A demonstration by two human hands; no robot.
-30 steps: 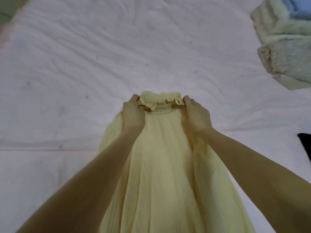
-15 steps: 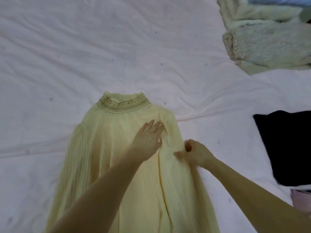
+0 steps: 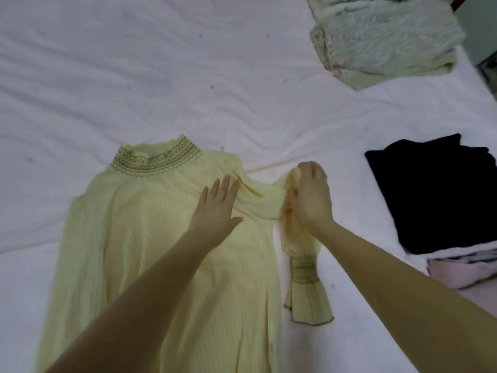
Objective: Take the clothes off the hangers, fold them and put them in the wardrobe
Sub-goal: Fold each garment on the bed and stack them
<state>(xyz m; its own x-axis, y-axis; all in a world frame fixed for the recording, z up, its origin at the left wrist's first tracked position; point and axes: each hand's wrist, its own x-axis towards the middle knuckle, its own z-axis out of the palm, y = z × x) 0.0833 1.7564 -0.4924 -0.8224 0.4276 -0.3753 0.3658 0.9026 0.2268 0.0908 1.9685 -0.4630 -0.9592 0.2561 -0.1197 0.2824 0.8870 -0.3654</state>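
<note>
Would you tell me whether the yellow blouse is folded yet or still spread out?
Spread flat on the bed sheet: yellow blouse body unfolded; right hand grips one sleeve.

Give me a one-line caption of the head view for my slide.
Left hand flat on a pale yellow pleated blouse on a white bedsheet; right hand grips its sleeve.

A bedroom in a home: the whole work surface is a bed covered in a rumpled white sheet (image 3: 161,76) (creased, with small specks). Household laundry lies on it, a pale yellow blouse (image 3: 150,238), a folded green fleecy blanket (image 3: 384,39) and folded black clothing (image 3: 441,192).
</note>
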